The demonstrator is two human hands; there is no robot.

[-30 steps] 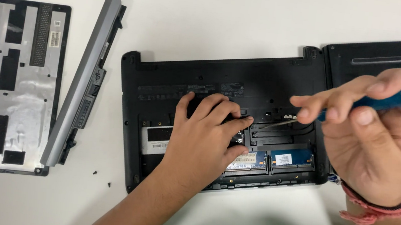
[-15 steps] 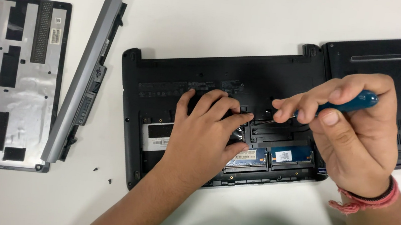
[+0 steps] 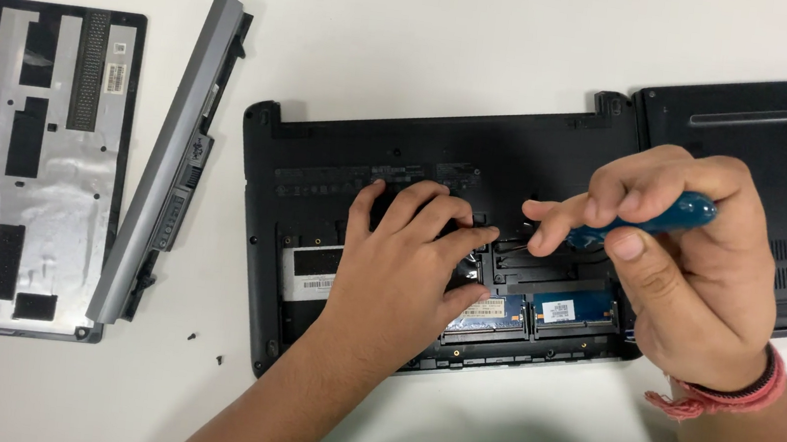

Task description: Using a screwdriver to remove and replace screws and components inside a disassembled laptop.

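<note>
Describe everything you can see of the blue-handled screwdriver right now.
The screwdriver has a glossy blue, seemingly plastic handle and a thin dark metal shaft. The right hand pinches it, fingers and thumb wrapped round the handle, whose rounded end pokes out past the fingers. It lies nearly level, tilted slightly, tip pointing left and down into the open bay of the black laptop base, close to the left hand pressing there. The tip itself is too small to make out.

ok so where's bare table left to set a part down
Bare white table runs above the open laptop; a narrower strip lies between it and the long grey battery, though two tiny screws sit there. The bay under both hands is crowded.
</note>
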